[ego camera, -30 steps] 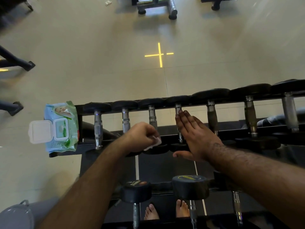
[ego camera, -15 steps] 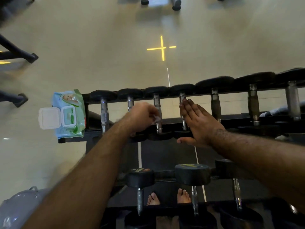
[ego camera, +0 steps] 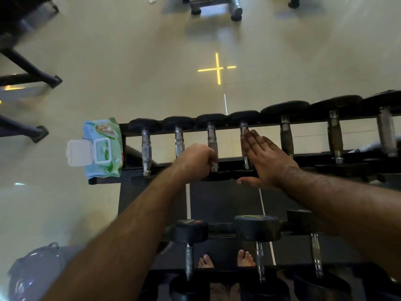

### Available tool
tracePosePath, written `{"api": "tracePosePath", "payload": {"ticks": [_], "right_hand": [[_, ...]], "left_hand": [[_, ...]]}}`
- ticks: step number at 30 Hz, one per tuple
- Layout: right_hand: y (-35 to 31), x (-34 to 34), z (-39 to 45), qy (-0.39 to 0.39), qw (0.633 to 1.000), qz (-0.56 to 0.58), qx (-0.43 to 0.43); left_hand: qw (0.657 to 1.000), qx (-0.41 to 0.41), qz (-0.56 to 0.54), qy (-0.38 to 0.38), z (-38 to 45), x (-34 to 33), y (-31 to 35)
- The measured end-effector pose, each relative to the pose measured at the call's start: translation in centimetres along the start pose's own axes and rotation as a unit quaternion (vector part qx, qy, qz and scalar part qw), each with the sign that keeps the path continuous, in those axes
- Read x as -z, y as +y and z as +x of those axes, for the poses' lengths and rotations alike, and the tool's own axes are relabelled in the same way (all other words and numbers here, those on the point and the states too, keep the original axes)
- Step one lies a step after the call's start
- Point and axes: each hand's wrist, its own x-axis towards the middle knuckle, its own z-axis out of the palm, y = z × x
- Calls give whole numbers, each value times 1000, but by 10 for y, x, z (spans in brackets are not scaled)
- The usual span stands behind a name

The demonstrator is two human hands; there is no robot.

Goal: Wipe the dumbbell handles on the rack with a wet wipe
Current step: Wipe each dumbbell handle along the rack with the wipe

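Pale gym floor [ego camera: 130, 68] lies beyond a black dumbbell rack [ego camera: 303, 158] whose top row runs left to right. Left hand [ego camera: 195, 161] is fisted round the near end of the third handle [ego camera: 211, 137]; whether it holds a wipe is hidden. Just right, the right hand [ego camera: 264, 159] rests flat, fingers straight, on the fourth handle [ego camera: 244, 128]; a wipes pack [ego camera: 104, 148] sits at the rack's left end.

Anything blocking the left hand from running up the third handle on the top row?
Nothing visible does. The left hand grips the third handle near its lower end; the right hand rests flat on the next handle, alongside.
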Motion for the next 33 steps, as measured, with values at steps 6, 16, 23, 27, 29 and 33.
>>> {"api": "tracePosePath", "payload": {"ticks": [6,16,23,27,29,33], "right_hand": [[-17,12,1,-42,998,41,-33],[-143,42,41,60,989,-56,125],[-173,49,54,-38,997,-71,6],[-173,50,53,-17,995,-96,24],[-169,49,49,7,993,-106,52],[-146,37,29,93,990,-66,78]], "left_hand": [[895,138,-382,182,-30,11,-21],[677,239,-672,182,-55,13,-40],[602,263,-740,147,-72,25,-43],[610,253,-736,145,-73,26,-42],[630,248,-721,146,-71,26,-42],[656,243,-701,138,-68,27,-46]]}}
